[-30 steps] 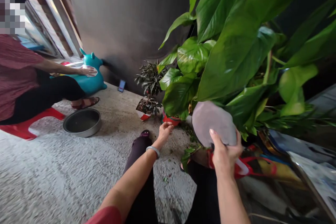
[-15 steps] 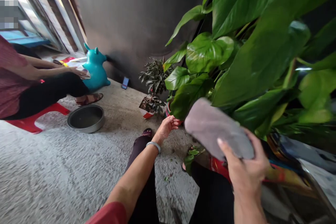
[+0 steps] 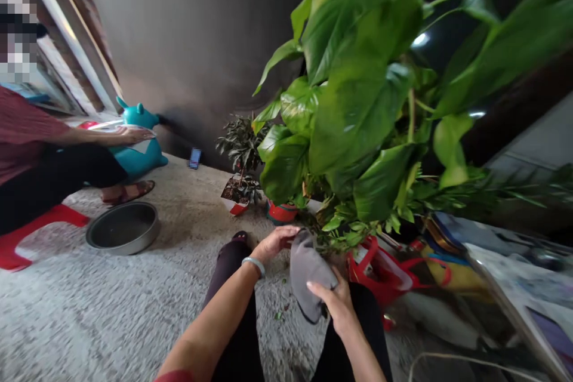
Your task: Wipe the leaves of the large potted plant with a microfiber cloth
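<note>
A folded grey cloth (image 3: 308, 265) hangs between my hands, low in front of my knees. My right hand (image 3: 338, 304) is closed on its lower right edge, thumb on top. My left hand (image 3: 275, 243), with a pale bangle at the wrist, has its fingers closed at the cloth's upper left edge; the fingertips are partly hidden. Just beyond the cloth are the big green leaves (image 3: 358, 101) of a potted plant, whose red and green pot (image 3: 282, 212) stands on the floor.
On the left a person in a red top sits on a red stool (image 3: 49, 224), one hand (image 3: 138, 135) holding a white cloth over a teal animal toy (image 3: 143, 158). A grey basin (image 3: 123, 230), a smaller potted plant (image 3: 239, 188) and a red bag (image 3: 380, 277) are nearby.
My right hand has brought the cloth down and left, away from the leaves. My left hand now meets its edge. The view has shifted right.
</note>
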Demonstrator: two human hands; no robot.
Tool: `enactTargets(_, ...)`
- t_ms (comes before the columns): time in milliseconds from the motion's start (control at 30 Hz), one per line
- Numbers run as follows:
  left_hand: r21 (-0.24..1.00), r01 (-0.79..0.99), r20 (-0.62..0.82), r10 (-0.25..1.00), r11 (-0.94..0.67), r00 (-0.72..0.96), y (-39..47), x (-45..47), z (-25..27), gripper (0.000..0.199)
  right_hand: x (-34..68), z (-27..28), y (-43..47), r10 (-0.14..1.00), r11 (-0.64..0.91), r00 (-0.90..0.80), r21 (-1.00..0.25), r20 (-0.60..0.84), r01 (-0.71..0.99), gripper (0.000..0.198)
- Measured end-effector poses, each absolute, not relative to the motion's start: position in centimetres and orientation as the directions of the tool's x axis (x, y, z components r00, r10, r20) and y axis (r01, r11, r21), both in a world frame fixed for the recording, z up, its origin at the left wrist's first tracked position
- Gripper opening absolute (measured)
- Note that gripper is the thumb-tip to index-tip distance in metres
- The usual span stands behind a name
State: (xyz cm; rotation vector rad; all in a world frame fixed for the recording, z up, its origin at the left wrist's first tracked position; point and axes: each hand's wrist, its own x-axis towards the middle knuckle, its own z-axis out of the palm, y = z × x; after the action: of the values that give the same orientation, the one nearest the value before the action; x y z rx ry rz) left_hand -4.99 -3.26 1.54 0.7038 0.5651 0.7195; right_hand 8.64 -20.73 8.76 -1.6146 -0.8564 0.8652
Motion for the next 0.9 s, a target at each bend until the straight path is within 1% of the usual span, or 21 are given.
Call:
enactTargets(67, 0.771, -0.307, -0.23, 0.693, 0.558, 0.684, -4.5, -4.7, 2.0, 0.046, 9.1, 9.1, -22.5, 0.858, -0.251, 0.453, -0.967, -0.242, -0.042, 0.028)
enactTargets(100, 0.793, -0.275, -0.232, 0.688, 0.543, 0.688, -5.0, -4.7, 2.3, 0.046, 9.5, 9.9, -23.2, 0.844, -0.263, 0.463, -0.961, -0.27, -0.08, 0.028)
enactTargets(133, 0.817, -0.257, -0.233, 0.704, 0.516, 0.671, -5.5, -4.8, 2.6, 0.046, 10.0, 11.2, -23.6, 0.829, -0.234, 0.5, -0.967, -0.25, -0.095, 0.03)
enactTargets(167, 0.84, -0.25, -0.23, 0.735, 0.481, 0.638, -5.9, -5.2, 3.0, 0.046, 10.8, 13.0, -23.9, 0.808, -0.176, 0.56, -0.982, -0.184, -0.07, 0.035)
enactTargets(200, 0.859, -0.256, -0.224, 0.777, 0.442, 0.589, -6.3, -5.7, 3.5, 0.047, 11.7, 15.2, -24.1, 0.771, -0.099, 0.633, -0.995, -0.073, 0.007, 0.041)
enactTargets(233, 0.871, -0.273, -0.216, 0.818, 0.408, 0.532, -6.8, -6.4, 3.9, 0.049, 12.9, 17.9, -24.1, 0.713, -0.008, 0.696, -0.993, 0.078, 0.12, 0.05)
enactTargets(267, 0.876, -0.298, -0.209, 0.855, 0.379, 0.475, -7.2, -7.2, 4.4, 0.051, 14.1, 20.7, -23.8, 0.614, 0.057, 0.742, -0.953, 0.267, 0.296, 0.056)
enactTargets(300, 0.877, -0.321, -0.206, 0.883, 0.357, 0.421, -7.6, -8.0, 4.8, 0.053, 15.4, 23.5, -23.4, 0.459, 0.084, 0.759, -0.873, 0.463, 0.481, 0.06)
enactTargets(333, 0.879, -0.337, -0.208, 0.906, 0.338, 0.368, -8.1, -8.8, 5.1, 0.054, 16.6, 26.0, -22.6, 0.306, 0.095, 0.701, -0.753, 0.644, 0.651, 0.062)
enactTargets(400, 0.904, -0.317, -0.204, 0.941, 0.287, 0.268, -8.8, -10.2, 5.5, 0.053, 18.5, 29.6, -20.4, 0.177, 0.125, 0.497, -0.521, 0.849, 0.845, 0.057)
enactTargets(433, 0.933, -0.264, -0.191, 0.957, 0.247, 0.22, -9.1, -10.8, 5.6, 0.05, 19.1, 30.2, -19.2, 0.168, 0.14, 0.41, -0.434, 0.896, 0.89, 0.052)
enactTargets(467, 0.965, -0.174, -0.167, 0.971, 0.197, 0.169, -9.3, -11.3, 5.5, 0.044, 19.3, 30.1, -18.0, 0.206, 0.162, 0.349, -0.384, 0.914, 0.909, 0.047)
enactTargets(533, 0.99, 0.119, -0.083, 0.994, 0.074, 0.07, -9.7, -12.3, 5.0, 0.027, 18.9, 27.7, -16.5, 0.367, 0.202, 0.299, -0.389, 0.881, 0.899, 0.039)
enactTargets(567, 0.952, 0.307, -0.033, 0.999, 0.021, 0.036, -9.8, -12.8, 4.6, 0.019, 18.5, 25.7, -16.3, 0.463, 0.215, 0.296, -0.43, 0.835, 0.877, 0.039)
enactTargets(600, 0.872, 0.49, 0.007, 1.0, -0.016, 0.021, -10.0, -13.4, 4.1, 0.015, 18.2, 23.5, -16.7, 0.55, 0.225, 0.3, -0.484, 0.78, 0.846, 0.039)
enactTargets(633, 0.764, 0.644, 0.029, 0.999, -0.037, 0.024, -10.1, -13.9, 3.7, 0.016, 18.0, 21.3, -17.5, 0.607, 0.232, 0.312, -0.538, 0.731, 0.81, 0.038)
enactTargets(700, 0.55, 0.834, 0.007, 0.999, -0.047, 0.052, -10.4, -14.8, 2.9, 0.024, 18.1, 18.5, -20.0, 0.671, 0.242, 0.353, -0.643, 0.652, 0.727, 0.033)
enactTargets(767, 0.421, 0.907, -0.066, 0.996, -0.031, 0.065, -10.4, -15.4, 2.6, 0.028, 18.7, 18.7, -22.6, 0.661, 0.267, 0.396, -0.693, 0.637, 0.669, 0.03)
enactTargets(800, 0.384, 0.923, -0.098, 0.993, -0.02, 0.062, -10.4, -15.4, 2.7, 0.029, 18.9, 20.0, -23.5, 0.618, 0.288, 0.421, -0.69, 0.663, 0.664, 0.031)
enactTargets(867, 0.339, 0.941, -0.143, 0.988, -0.003, 0.054, -10.3, -15.2, 3.2, 0.029, 19.0, 24.5, -23.9, 0.46, 0.337, 0.461, -0.63, 0.759, 0.7, 0.039)
enactTargets(900, 0.326, 0.945, -0.155, 0.986, -0.003, 0.056, -10.3, -14.9, 3.5, 0.029, 18.7, 27.2, -23.2, 0.346, 0.356, 0.48, -0.586, 0.806, 0.728, 0.043)
